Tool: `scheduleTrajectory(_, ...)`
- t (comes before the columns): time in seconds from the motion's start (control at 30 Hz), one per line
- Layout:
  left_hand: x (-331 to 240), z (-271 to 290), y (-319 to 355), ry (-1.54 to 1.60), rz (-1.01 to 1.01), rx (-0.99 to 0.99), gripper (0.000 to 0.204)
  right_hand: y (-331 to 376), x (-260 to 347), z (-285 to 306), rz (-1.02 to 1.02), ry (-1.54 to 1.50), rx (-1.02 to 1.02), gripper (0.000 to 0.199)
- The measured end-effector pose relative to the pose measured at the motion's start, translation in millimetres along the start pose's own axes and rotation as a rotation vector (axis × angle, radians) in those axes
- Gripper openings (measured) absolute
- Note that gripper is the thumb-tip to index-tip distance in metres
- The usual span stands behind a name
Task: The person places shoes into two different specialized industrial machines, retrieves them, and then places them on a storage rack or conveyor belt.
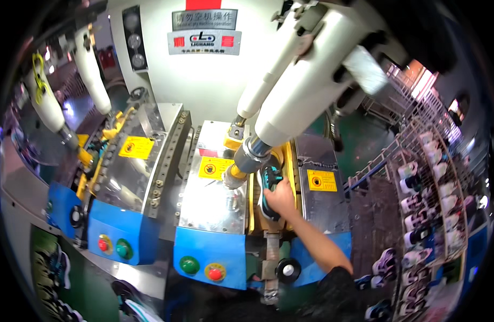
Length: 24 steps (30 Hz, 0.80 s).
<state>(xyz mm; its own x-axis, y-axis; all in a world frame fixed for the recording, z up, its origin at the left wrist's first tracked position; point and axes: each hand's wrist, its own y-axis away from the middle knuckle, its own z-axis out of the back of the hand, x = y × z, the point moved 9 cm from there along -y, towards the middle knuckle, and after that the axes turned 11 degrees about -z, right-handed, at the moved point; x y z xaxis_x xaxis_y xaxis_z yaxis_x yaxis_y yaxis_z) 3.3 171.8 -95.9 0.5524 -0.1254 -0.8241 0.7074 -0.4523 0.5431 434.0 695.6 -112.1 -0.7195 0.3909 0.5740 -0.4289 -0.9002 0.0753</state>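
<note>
My right hand [282, 199] reaches up into the middle station of a shoe press machine [209, 80] and grips a teal and black shoe [268, 180]. The shoe stands toe-up in the slot between two clear guard panels, under a white cylinder with a metal ram [252, 155]. My forearm comes in from the lower right. My left hand is not visible.
Blue control boxes carry green [189, 264] and red [215, 272] buttons, with another pair [113, 247] to the left. A black knob [288, 269] sits below the slot. A wire rack [424, 214] on the right holds several shoes. More white cylinders [91, 70] hang at the left.
</note>
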Motion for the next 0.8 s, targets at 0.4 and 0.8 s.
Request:
scheduleTrajectory(0.4,52.4,-46.5,-108.9,0.084,0.159,0.169,0.059,142.4,59.6,37.8,0.296,0.009,-0.205,0.063)
scheduleTrajectory(0.8,45.3,15.9,-138.6,0.297,0.061,0.111,0.053,355.3,197.1,-105.4,0.983,-0.372,0.314,0.039)
